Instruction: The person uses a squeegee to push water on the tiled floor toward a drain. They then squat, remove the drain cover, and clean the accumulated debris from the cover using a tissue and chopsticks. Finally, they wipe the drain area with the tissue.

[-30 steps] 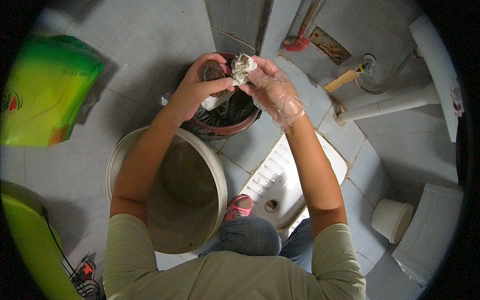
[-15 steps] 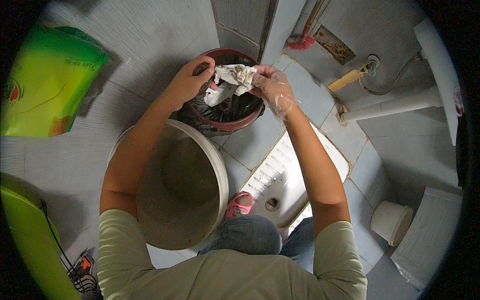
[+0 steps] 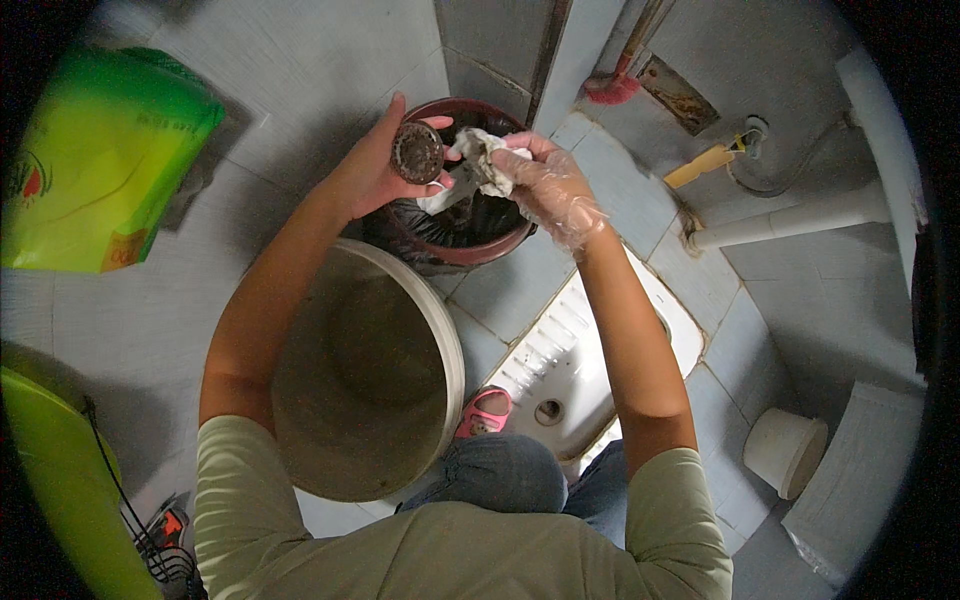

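Over the dark red trash can (image 3: 470, 257), my left hand (image 3: 372, 178) holds a round, grimy brown drain cover (image 3: 418, 153), its flat face turned up and the fingers around its edge. My right hand (image 3: 557, 185), in a clear plastic glove, pinches a crumpled white tissue (image 3: 490, 165) with dirty stains. The tissue is close to the fingertips of my left hand. A black bag (image 3: 455, 222) lines the can, and some white paper shows below the hands.
A large pale bucket (image 3: 440, 330) stands left of the white squat toilet (image 3: 555, 360). A pink-bristled brush (image 3: 612, 88) leans at the back. A white pipe (image 3: 790, 218) and a small white pail (image 3: 783, 450) are on the right. A green-yellow pack (image 3: 110, 160) is at left.
My left hand has turned and opened outward, bringing the drain cover's round face into view. My right hand has drawn the tissue slightly right, off the cover.
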Motion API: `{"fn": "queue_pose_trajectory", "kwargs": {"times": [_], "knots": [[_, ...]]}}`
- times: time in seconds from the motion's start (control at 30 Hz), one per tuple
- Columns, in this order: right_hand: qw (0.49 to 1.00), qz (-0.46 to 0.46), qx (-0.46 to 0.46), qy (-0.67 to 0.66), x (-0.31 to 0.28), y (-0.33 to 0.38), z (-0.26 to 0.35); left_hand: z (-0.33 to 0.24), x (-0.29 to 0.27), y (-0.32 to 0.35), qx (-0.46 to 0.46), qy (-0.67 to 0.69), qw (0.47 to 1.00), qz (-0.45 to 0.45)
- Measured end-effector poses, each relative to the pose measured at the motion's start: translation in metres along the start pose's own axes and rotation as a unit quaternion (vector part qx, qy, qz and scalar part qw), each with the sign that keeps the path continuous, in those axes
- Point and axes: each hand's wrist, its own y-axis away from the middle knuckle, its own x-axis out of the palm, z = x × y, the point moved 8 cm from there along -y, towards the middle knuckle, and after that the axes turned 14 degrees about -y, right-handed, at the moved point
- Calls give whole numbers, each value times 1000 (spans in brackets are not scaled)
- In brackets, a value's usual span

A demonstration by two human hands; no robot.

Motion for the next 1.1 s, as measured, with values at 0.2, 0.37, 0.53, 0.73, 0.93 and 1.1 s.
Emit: {"fn": "queue_pose_trajectory", "kwargs": {"times": [0.2, 0.37, 0.53, 0.73, 0.93, 1.1], "knots": [[945, -58, -226, 228, 13, 8, 35, -1, 13, -11, 22, 158, 985, 68], [734, -14, -520, 436, 69, 40, 56, -43, 40, 17, 229, -390, 891, -38], [642, 56, -576, 503, 85, 34, 45, -24, 43, 2, 97, -54, 993, -36], [663, 27, -528, 530, 92, 33, 50, -4, 28, -14, 24, 129, 990, -46], [628, -52, -530, 567, 89, 34, 49, -7, 29, -20, 64, 91, 990, -84], [653, -54, -418, 629, 85, 26, 39, -12, -1, -28, 164, -160, 964, -132]]}}
